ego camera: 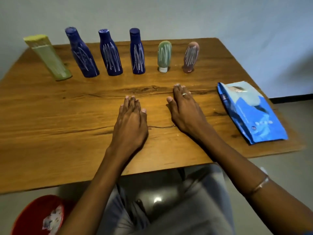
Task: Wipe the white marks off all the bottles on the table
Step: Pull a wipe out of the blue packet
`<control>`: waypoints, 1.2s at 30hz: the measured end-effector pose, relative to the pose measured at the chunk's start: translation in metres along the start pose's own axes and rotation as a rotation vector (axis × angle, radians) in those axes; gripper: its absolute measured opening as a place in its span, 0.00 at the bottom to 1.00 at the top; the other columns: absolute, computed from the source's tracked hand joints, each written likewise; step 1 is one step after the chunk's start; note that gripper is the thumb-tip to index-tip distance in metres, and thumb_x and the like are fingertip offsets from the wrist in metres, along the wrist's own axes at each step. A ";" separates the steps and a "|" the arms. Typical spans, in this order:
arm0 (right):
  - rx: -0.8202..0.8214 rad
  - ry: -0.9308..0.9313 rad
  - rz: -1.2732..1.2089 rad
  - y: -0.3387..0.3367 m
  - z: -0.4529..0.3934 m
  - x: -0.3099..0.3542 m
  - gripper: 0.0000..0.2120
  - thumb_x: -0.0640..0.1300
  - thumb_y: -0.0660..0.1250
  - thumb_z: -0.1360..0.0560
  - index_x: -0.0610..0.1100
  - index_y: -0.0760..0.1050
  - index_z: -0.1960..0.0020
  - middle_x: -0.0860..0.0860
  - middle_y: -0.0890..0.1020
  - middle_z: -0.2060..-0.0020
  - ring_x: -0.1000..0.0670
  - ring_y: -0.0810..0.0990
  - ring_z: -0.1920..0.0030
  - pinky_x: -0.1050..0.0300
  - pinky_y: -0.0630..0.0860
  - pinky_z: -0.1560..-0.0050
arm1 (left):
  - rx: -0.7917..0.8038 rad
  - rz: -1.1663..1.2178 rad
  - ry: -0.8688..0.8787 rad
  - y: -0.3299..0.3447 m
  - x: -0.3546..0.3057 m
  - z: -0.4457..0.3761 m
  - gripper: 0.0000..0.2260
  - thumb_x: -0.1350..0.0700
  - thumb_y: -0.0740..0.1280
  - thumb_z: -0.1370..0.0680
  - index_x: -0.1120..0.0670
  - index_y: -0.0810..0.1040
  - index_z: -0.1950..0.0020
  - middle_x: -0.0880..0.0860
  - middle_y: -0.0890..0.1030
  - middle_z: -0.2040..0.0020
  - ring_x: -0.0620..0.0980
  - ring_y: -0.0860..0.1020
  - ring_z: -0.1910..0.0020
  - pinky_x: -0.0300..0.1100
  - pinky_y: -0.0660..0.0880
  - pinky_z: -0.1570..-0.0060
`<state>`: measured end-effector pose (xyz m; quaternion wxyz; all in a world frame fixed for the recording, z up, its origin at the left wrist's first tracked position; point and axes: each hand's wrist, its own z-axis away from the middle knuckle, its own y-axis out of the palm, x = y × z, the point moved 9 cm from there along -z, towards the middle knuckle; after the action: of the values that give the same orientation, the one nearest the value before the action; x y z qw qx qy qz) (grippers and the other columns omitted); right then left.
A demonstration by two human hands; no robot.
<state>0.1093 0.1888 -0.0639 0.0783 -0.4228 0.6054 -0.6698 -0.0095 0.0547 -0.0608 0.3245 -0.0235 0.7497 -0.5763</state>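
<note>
Both hands lie flat, palms down, on the wooden counter [50, 107], fingers straight and together, holding nothing. The left hand [131, 122] rests near the middle of the counter; the right hand [184, 109], with a ring on one finger, lies just beside it, the two apart. Six containers stand in a row along the far side, well apart from the hands. From left to right: a green tube [49, 58] standing on its cap, three dark blue bottles, the first [82, 53], the second [110, 53] and the third [137, 51], then a small teal tube [164, 55] on a white cap and a small pink tube [191, 56]. White scribbles cover the fronts of the three blue bottles and the two small tubes; on the green tube any marks are too faint to tell. A blue wipes pack [250, 112] lies flat at the right edge of the counter, near the right hand but not touching it. On the floor at lower left stands a red bin [28, 216] with crumpled white tissue [52, 219] in it.
</note>
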 end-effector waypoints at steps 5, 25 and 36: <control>-0.054 -0.037 -0.011 -0.007 0.009 0.003 0.28 0.54 0.50 0.13 0.39 0.58 0.19 0.41 0.62 0.20 0.43 0.57 0.19 0.43 0.59 0.21 | -0.043 -0.012 0.026 -0.002 -0.009 -0.001 0.24 0.52 0.49 0.13 0.63 0.59 0.19 0.60 0.58 0.18 0.53 0.50 0.17 0.48 0.47 0.19; -0.286 0.184 0.022 -0.143 0.050 -0.115 0.23 0.51 0.53 0.13 0.39 0.66 0.24 0.40 0.73 0.27 0.39 0.72 0.28 0.49 0.68 0.33 | 0.038 0.098 0.298 0.037 -0.156 -0.019 0.24 0.50 0.48 0.12 0.61 0.57 0.19 0.57 0.57 0.17 0.50 0.48 0.17 0.41 0.42 0.22; -0.283 0.347 0.054 -0.177 0.108 -0.217 0.16 0.47 0.59 0.15 0.43 0.79 0.32 0.43 0.84 0.40 0.41 0.81 0.40 0.58 0.71 0.48 | 0.171 0.112 0.469 0.087 -0.224 -0.017 0.25 0.49 0.47 0.12 0.59 0.55 0.18 0.55 0.54 0.17 0.48 0.46 0.17 0.41 0.42 0.20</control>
<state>0.3894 0.2871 -0.0206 -0.0693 -0.2915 0.7090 -0.6384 0.1877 0.1900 -0.0317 0.1739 0.1798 0.7530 -0.6086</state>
